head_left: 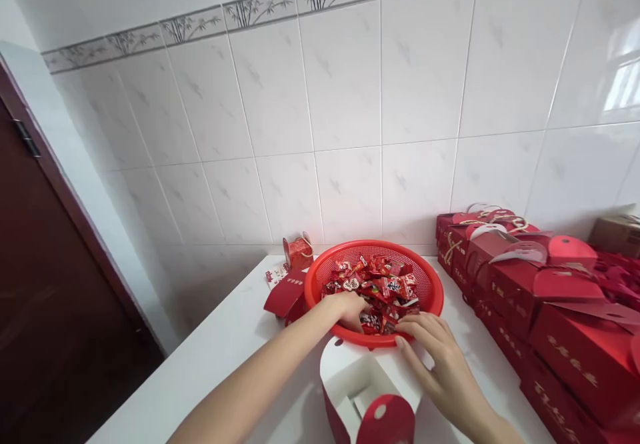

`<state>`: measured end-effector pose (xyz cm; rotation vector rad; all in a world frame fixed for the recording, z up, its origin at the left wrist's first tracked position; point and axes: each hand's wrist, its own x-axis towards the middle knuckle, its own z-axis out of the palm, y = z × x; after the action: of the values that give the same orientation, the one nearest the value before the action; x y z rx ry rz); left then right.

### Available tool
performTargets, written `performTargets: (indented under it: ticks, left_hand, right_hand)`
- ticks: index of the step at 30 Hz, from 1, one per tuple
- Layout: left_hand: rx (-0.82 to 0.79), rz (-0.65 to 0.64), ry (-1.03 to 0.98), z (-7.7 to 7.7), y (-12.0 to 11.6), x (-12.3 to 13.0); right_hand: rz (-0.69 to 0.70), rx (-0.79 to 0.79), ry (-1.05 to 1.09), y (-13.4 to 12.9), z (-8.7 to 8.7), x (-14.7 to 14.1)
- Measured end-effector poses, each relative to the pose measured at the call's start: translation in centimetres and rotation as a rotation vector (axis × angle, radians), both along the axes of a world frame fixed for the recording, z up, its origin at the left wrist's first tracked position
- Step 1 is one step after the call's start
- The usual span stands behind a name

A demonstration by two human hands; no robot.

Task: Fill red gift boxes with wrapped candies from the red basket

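A round red plastic basket (435,297) holds many small candies in red wrappers (373,284). My left hand (350,309) reaches over its near left side, fingers curled down among the candies and their tips partly hidden. At the basket's near right rim is my right hand (433,347); its fingers stretch over the rim by the candies, with the thumb apart below, and nothing shows in it. Just in front of the basket stands an open red box (335,411) with a white inside, its rounded flaps spread out. Small pale pieces lie at its bottom.
Red gift boxes (510,284) with gold lettering and rope handles are stacked along the right. Left of the basket are a folded red carton (287,294) and a small red box (299,252). A tiled wall (345,191) rises behind the white table (215,371).
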<state>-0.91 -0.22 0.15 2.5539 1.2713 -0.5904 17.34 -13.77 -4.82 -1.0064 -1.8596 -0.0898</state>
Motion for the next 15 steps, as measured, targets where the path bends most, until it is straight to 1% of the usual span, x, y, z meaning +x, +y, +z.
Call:
performTargets:
  ticks: [3,5,11,15]
  left_hand:
    - [-0.008,0.005,-0.032,-0.47,0.38,-0.21]
    - [-0.032,0.01,-0.059,-0.51,0.49,-0.29]
    - [-0.108,-0.041,-0.149,0.18,-0.1,-0.37]
    - [-0.061,-0.004,-0.321,0.41,-0.4,-0.57]
  right_hand:
    - [0.004,0.018,0.004,0.09,-0.06,-0.01]
    - [0.005,0.021,0.0,0.1,-0.04,-0.02]
    - [-0.002,-0.006,-0.041,-0.16,0.12,-0.16]
    - [0.0,0.012,-0.05,-0.16,0.1,-0.07]
